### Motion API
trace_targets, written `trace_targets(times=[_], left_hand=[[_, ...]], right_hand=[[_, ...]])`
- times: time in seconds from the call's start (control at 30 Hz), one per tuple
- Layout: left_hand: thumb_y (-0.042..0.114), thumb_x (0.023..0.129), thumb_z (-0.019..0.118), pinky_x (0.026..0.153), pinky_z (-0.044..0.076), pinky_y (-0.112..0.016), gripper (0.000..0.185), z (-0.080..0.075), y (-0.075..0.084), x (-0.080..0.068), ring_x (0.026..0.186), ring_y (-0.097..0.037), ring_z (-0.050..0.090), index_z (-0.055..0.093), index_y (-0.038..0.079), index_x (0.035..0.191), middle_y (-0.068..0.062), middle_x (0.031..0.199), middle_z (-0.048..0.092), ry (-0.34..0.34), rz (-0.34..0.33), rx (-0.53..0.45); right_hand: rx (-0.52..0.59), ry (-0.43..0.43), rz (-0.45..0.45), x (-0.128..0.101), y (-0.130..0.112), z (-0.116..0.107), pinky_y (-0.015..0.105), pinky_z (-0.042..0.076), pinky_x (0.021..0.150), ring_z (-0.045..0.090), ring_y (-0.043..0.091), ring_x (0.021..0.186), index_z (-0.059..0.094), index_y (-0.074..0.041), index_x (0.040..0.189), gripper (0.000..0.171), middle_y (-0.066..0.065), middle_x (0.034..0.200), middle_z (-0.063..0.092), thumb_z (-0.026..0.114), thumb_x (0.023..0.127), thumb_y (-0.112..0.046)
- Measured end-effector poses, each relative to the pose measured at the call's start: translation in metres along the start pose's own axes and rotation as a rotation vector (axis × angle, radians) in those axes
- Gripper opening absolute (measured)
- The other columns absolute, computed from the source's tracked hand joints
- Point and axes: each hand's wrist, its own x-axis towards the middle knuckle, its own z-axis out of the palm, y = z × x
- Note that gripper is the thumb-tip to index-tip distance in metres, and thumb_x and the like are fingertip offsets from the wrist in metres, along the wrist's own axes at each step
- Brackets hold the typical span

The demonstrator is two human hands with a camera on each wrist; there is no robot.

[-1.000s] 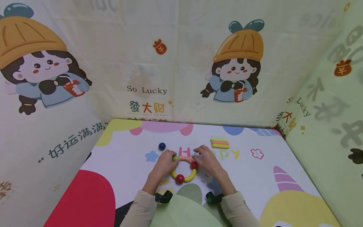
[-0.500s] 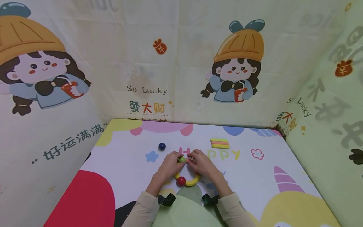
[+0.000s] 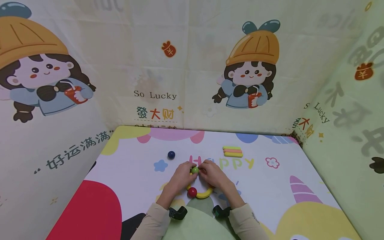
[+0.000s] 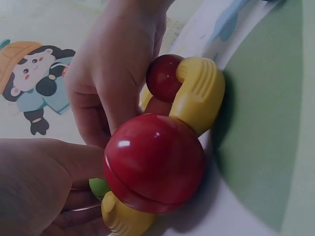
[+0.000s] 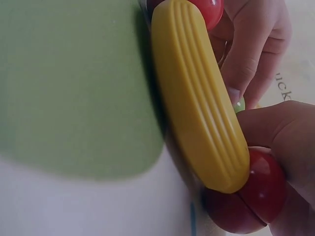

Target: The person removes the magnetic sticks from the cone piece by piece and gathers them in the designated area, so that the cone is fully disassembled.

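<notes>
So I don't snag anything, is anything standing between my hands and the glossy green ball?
Nothing visible: your left hand holds the glossy green ball, and your right hand is close beside it. A glossy red ball and a ridged, curved yellow piece lie nearer you, out of that gap. Anything behind your fingers is hidden.

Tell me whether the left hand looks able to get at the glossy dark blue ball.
Probably yes: nothing visible stands between the left hand and the glossy dark blue ball, which lies beyond it, though that hand would likely have to release the glossy green ball first.
</notes>
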Motion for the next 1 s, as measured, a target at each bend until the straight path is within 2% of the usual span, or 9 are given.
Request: trace_targets(times=[0.17,0.4,0.6,0.77,1.0], left_hand=[[0.018,0.090,0.074,0.088,0.056,-0.036,0.036,0.002,0.001,0.000,0.095,-0.021,0.059,0.068,0.000,0.120,-0.013,0.114,0.068,-0.003,-0.029,-0.007],[0.019,0.090,0.074,0.087,0.056,-0.036,0.035,0.005,0.003,0.000,0.093,-0.020,0.057,0.068,0.002,0.120,-0.011,0.111,0.067,-0.003,-0.073,0.000],[0.018,0.088,0.075,0.087,0.057,-0.036,0.037,0.002,0.002,0.001,0.094,-0.021,0.057,0.068,0.001,0.121,-0.013,0.115,0.067,0.018,-0.129,-0.005],[0.016,0.088,0.075,0.083,0.057,-0.035,0.036,-0.003,0.000,0.001,0.089,-0.019,0.056,0.067,0.000,0.119,-0.012,0.110,0.068,0.040,-0.135,-0.014],[0.014,0.087,0.075,0.081,0.058,-0.036,0.034,-0.011,-0.008,0.000,0.087,-0.019,0.059,0.068,-0.002,0.116,-0.013,0.107,0.069,0.087,-0.174,-0.036]], right_hand=[[0.003,0.015,-0.005,0.000,0.000,0.000,0.031,0.054,0.084,0.053,0.012,0.087,0.074,-0.008,0.110,0.019,0.001,0.098,0.066,0.071,0.092,-0.015],[-0.024,0.023,0.010,-0.001,0.001,0.001,0.032,0.054,0.084,0.054,0.013,0.086,0.074,-0.008,0.109,0.019,0.002,0.097,0.065,0.071,0.091,-0.016],[-0.018,0.042,0.108,-0.001,0.002,-0.003,0.034,0.055,0.085,0.054,0.014,0.086,0.076,-0.010,0.106,0.019,0.001,0.096,0.064,0.072,0.091,-0.019],[-0.027,0.054,0.119,-0.002,0.004,-0.006,0.033,0.054,0.081,0.053,0.014,0.082,0.076,-0.009,0.103,0.016,0.002,0.094,0.063,0.072,0.090,-0.017],[-0.003,0.074,0.198,-0.002,0.007,-0.006,0.033,0.055,0.080,0.055,0.014,0.080,0.076,-0.009,0.103,0.016,0.003,0.093,0.065,0.073,0.090,-0.018]])
